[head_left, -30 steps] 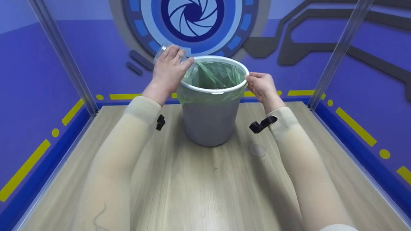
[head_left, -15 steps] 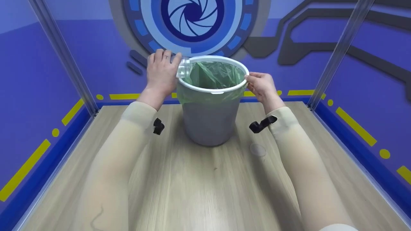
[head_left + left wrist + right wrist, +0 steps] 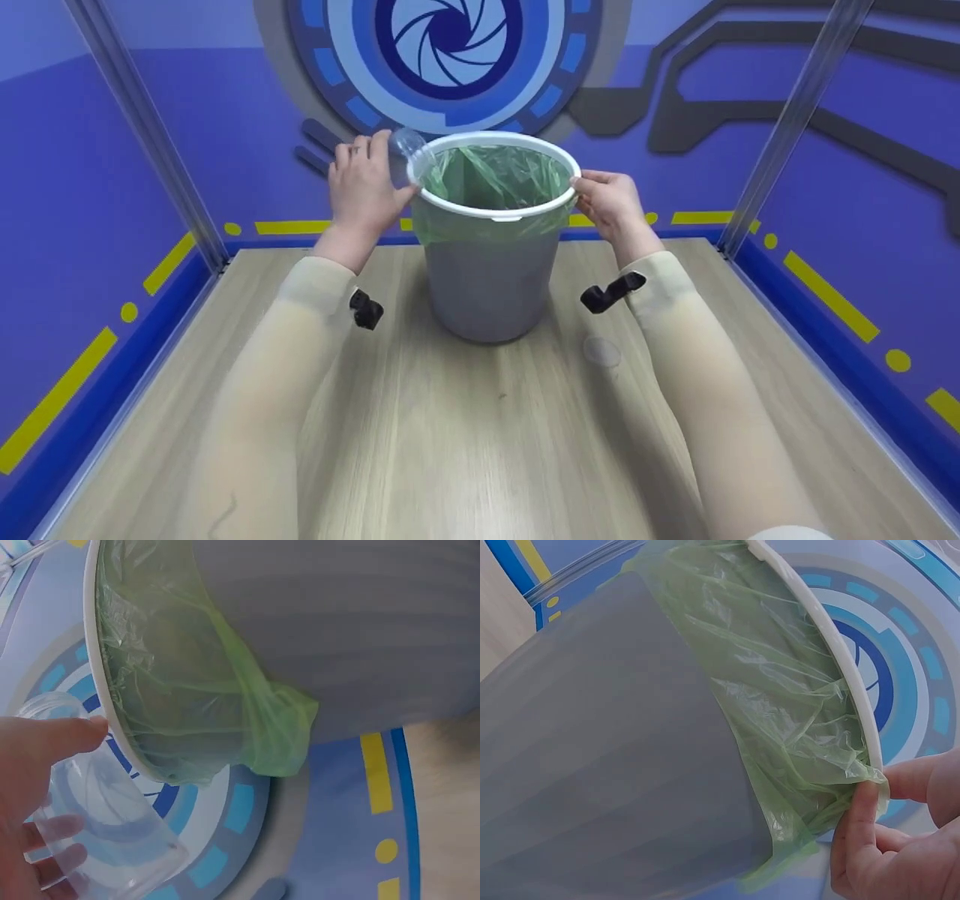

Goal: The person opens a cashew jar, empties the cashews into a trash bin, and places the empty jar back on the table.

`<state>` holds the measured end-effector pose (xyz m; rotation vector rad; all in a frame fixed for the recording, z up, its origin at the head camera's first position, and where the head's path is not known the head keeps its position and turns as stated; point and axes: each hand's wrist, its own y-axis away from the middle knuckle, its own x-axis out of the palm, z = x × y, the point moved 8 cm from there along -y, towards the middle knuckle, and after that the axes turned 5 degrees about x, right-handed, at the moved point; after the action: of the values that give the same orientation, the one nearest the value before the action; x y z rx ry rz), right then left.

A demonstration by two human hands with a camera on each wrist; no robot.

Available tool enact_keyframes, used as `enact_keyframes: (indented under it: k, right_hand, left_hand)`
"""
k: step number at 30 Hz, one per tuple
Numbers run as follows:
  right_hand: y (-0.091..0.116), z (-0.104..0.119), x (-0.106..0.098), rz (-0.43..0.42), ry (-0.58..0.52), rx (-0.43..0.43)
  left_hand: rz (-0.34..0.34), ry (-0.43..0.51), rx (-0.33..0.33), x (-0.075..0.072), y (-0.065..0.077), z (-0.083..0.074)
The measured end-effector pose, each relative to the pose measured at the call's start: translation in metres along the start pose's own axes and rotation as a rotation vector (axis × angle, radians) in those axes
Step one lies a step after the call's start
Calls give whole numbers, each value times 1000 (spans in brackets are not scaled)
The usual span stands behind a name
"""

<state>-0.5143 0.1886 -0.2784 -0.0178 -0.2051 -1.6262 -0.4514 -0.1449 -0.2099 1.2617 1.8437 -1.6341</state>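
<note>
A grey bin with a white rim stands upright on the table, lined with a green plastic bag. My left hand grips a clear plastic jar beside the bin's left rim. In the left wrist view the jar shows tilted, fingers behind it and the thumb across it, thumb tip right at the rim. At the opposite side my right hand pinches the rim and the folded-over bag edge between thumb and fingers, as the right wrist view shows at the bag fold.
A faint clear disc lies on the wooden table, right of the bin. Blue-purple panels with metal corner posts enclose the back and sides. Each sleeve carries a black wrist mount.
My left hand has drawn the jar leftward and down from over the bin's opening to outside the rim, turning it as it went. The right hand keeps its pinch on the rim.
</note>
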Motion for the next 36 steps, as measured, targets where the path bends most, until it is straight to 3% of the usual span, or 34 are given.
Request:
enact_keyframes:
  k: [10,19,29,36]
  right_hand:
    - [1,-2,1,5,10,8]
    - [0,-3,-1,-1,18,9]
    - [0,-3,0,0,12,1]
    - [0,-1,1,-1,8,-7]
  left_hand:
    - [-88,326,-159,9,22,24]
    - [-144,597,-190,20,49,34]
    - [-132,741,-130,36,91,23]
    - [-100,807,-10,44,117,-2]
